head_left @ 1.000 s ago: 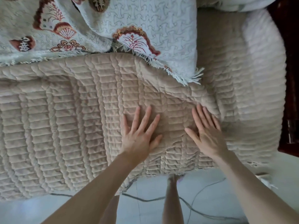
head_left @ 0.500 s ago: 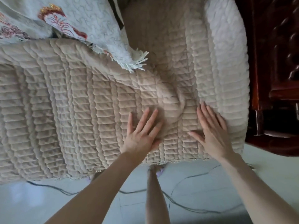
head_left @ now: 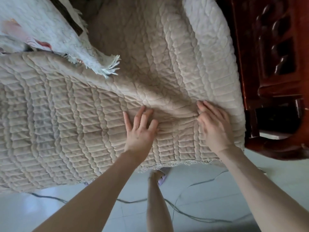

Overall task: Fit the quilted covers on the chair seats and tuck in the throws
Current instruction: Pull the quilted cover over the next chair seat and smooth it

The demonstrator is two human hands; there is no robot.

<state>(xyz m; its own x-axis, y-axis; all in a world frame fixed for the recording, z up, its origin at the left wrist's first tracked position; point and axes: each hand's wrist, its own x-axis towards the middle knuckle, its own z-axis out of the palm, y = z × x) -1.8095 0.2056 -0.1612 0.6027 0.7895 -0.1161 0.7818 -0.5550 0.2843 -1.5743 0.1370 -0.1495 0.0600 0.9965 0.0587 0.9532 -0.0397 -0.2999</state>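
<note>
Beige quilted cover point(head_left: 66, 123) lies over the seat, and the white fringed throw point(head_left: 50, 30) sits further up-left than half a second ago. Left hand point(head_left: 140, 131) presses flat with fingers spread. Right hand point(head_left: 214, 124) has slid up to the bunched fold, seemingly flat too, but it's blurry.

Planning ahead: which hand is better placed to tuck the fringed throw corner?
Likely left: the left hand rests on the quilted cover nearer the throw; the right hand lies farther off.
</note>
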